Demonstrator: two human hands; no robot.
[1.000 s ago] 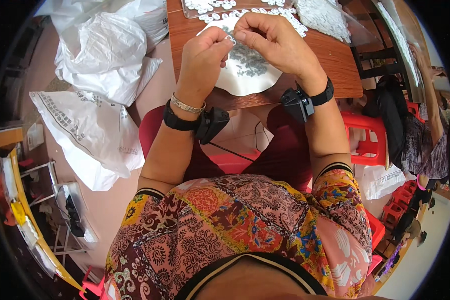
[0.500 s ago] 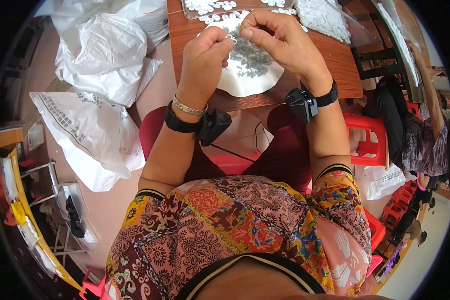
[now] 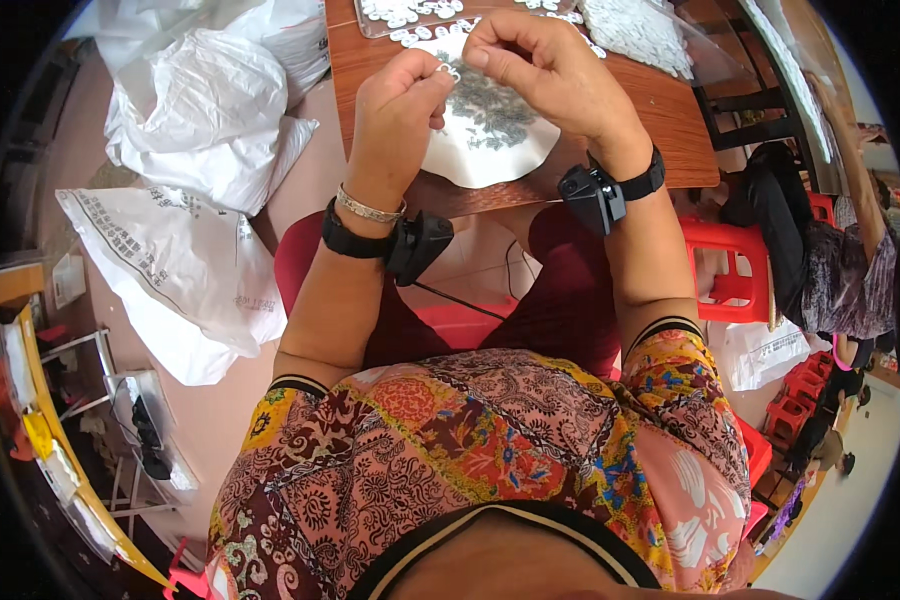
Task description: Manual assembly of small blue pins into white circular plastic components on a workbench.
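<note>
While both hands pinch together at the top centre of the frame, left hand (image 3: 395, 100) and right hand (image 3: 550, 70) nipping a small pale ring (image 3: 450, 70) above the white sheet (image 3: 490, 150) on the bench (image 3: 660, 110), the joining step seems in hand, calling next for fine, steady fingertip pressure.

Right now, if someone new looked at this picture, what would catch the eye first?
First, the two hands: the left hand and right hand meet at the top, fingertips pinching a tiny pale piece above a white plate heaped with small grey parts on a wooden table. Each wrist wears a black band with a device. Large white bags lie on the floor to the left, and a red stool stands at the right.
</note>
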